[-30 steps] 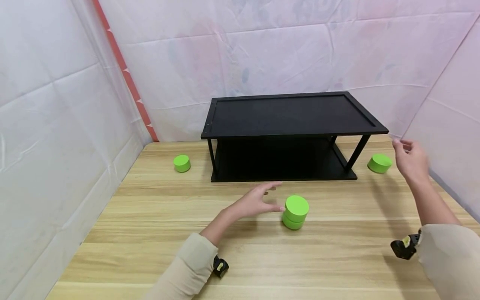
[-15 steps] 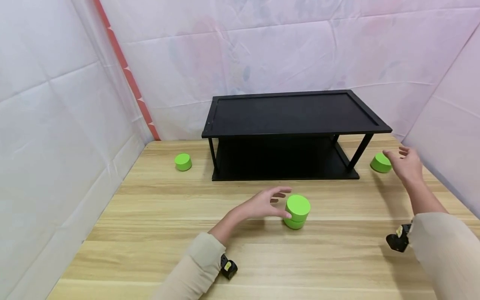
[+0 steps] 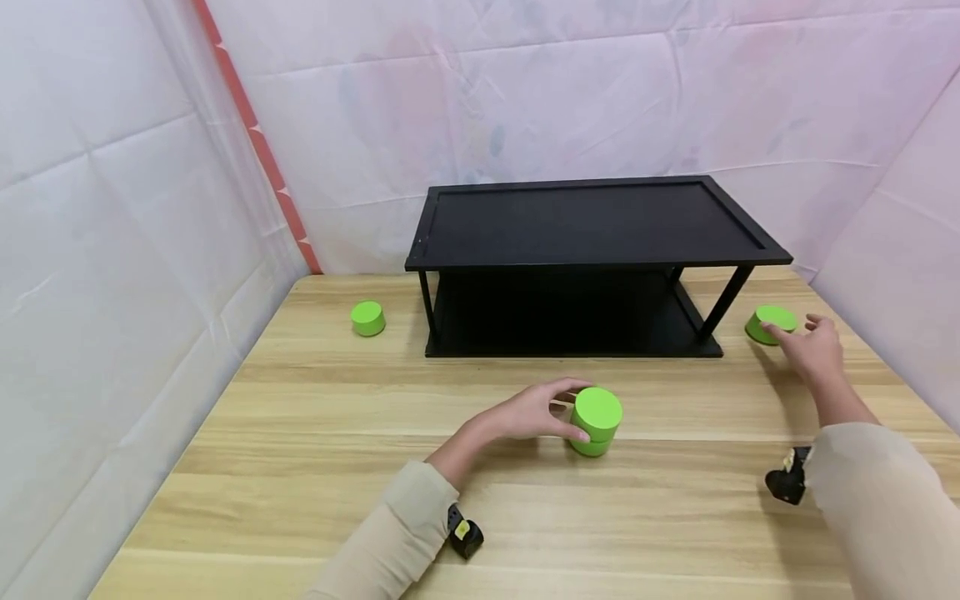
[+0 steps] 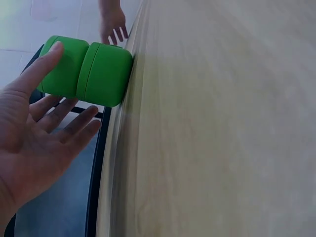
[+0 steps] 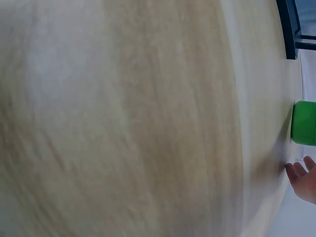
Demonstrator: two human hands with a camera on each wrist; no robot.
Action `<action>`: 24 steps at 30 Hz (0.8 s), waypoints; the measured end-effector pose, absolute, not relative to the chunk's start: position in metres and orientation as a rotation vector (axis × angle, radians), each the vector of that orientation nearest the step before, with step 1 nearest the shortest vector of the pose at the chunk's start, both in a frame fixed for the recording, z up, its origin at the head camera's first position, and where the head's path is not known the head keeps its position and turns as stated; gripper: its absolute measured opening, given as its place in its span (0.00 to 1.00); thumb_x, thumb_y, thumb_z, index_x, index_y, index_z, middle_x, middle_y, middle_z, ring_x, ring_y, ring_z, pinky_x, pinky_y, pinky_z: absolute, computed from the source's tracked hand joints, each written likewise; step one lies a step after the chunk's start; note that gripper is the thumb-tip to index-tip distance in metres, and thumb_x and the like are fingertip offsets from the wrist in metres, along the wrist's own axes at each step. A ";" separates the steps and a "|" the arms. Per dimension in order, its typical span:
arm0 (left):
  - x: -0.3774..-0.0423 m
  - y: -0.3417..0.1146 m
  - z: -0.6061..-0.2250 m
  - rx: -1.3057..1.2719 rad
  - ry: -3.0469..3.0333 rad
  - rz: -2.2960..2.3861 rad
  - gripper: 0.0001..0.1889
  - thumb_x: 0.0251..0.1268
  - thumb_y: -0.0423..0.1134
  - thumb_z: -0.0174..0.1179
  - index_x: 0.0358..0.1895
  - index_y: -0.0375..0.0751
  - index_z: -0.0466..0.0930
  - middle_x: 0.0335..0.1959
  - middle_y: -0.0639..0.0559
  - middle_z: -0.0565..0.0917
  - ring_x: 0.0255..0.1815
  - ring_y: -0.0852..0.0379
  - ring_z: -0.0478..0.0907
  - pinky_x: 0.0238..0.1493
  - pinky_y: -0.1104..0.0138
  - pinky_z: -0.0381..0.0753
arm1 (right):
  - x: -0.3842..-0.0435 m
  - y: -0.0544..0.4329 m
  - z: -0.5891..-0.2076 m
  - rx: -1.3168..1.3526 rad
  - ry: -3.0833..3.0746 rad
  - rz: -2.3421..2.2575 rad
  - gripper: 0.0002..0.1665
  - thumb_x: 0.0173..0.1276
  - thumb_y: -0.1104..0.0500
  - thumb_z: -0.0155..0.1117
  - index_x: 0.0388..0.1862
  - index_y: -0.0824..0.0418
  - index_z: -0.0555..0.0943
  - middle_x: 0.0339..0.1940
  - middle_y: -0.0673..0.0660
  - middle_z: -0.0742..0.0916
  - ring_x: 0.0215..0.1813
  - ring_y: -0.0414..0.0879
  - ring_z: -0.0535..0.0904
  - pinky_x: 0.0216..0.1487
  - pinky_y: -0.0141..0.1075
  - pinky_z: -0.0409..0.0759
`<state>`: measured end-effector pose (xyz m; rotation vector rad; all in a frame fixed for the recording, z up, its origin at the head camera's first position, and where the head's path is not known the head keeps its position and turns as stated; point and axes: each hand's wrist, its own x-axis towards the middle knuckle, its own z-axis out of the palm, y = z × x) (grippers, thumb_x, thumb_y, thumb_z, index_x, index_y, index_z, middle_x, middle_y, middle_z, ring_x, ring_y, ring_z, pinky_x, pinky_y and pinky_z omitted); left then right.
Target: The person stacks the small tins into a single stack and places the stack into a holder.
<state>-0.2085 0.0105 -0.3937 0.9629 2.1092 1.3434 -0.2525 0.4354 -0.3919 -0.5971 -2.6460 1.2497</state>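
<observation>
Two squat green round boxes, each with a lid seam, are stacked on the wooden table. My left hand [image 3: 531,411] is at the left side of the stack, its thumb in front and its fingers reaching behind. In the left wrist view the thumb overlaps the upper round box [image 4: 69,74], while the other fingers spread out below it; the lower round box [image 4: 106,74] is past the fingertips. Over at the right, my right hand [image 3: 816,350] reaches beside a single round box [image 3: 771,323], with thumb and fingers apart and the thumb tip overlapping its near side.
A black two-level shelf [image 3: 592,221] stands at the back middle of the table [image 3: 300,467]. Another green round box [image 3: 367,318] sits to its left. White cloth walls [image 3: 562,100] close off the back and both sides.
My left hand has moved right, bringing its thumb and fingers around the stack. My right hand has come down and left to the right-hand round box. The boxes stay put.
</observation>
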 end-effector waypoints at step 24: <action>-0.201 0.018 -0.405 0.963 2.019 1.456 0.33 0.53 0.33 0.67 0.64 0.39 0.64 0.54 0.55 0.74 0.56 0.63 0.67 0.55 0.74 0.67 | -0.255 0.439 -0.405 -0.619 -2.613 1.254 0.51 0.66 0.44 0.52 0.69 0.76 0.42 0.67 0.77 0.54 0.66 0.69 0.50 0.66 0.54 0.50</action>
